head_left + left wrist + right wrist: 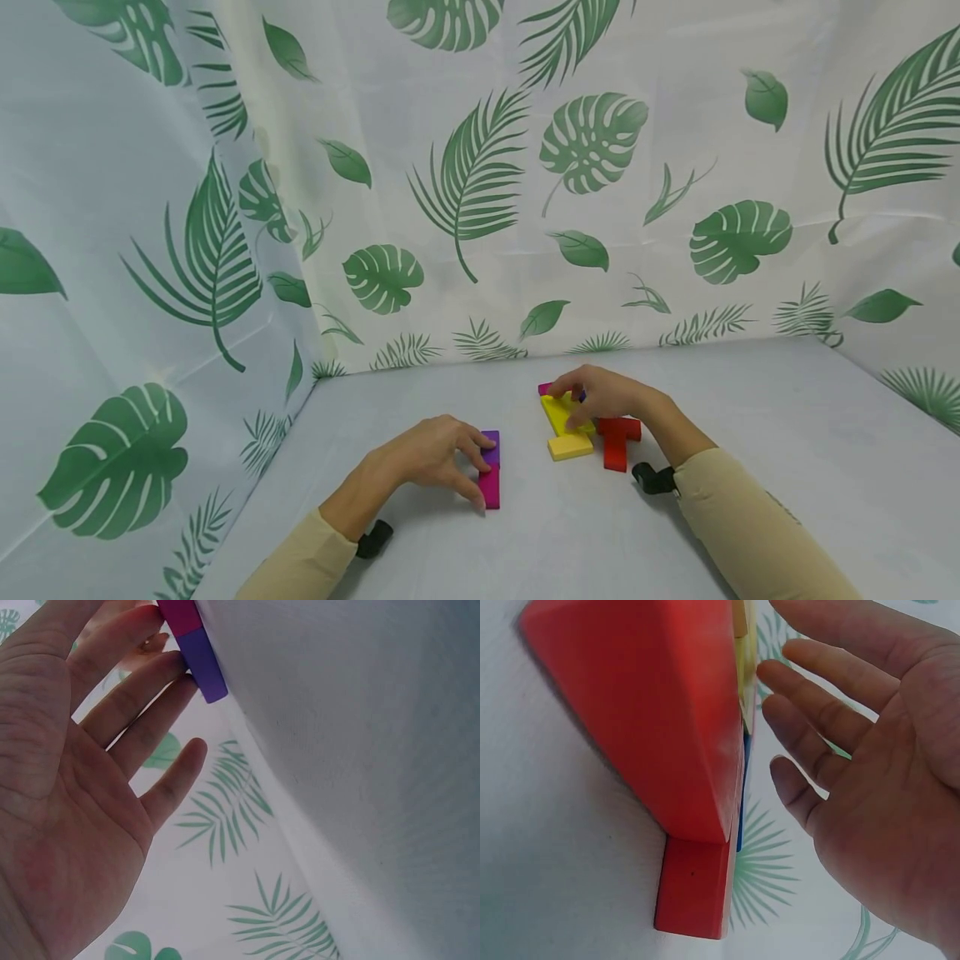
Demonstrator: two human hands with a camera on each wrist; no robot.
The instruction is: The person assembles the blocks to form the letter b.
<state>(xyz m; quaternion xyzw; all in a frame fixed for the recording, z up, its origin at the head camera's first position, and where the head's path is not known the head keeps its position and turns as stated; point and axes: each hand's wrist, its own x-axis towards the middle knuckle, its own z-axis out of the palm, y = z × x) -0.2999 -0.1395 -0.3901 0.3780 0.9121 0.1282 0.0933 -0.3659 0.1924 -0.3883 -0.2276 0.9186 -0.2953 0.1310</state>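
In the head view a purple block (pixel 491 442) and a magenta block (pixel 489 487) lie end to end. The left hand (pixel 435 454) touches their left side, its fingers spread and lightly bent; the left wrist view shows fingertips against the magenta (pixel 181 616) and purple (pixel 204 667) blocks. Over a yellow piece (pixel 557 414) hovers or rests the right hand (pixel 603 393), fingers relaxed; contact cannot be told. A lighter yellow block (pixel 570 447) lies just in front of it. In the right wrist view the right hand (pixel 870 742) is beside a red piece (pixel 630 697).
A red T-shaped piece (pixel 616 442) lies right of the yellow ones. Behind them, partly hidden by the right hand, is another magenta piece (pixel 545 389) with something dark blue near it. White curtains with green leaves (pixel 468 167) stand behind and to the left of the pale table surface (pixel 555 542).
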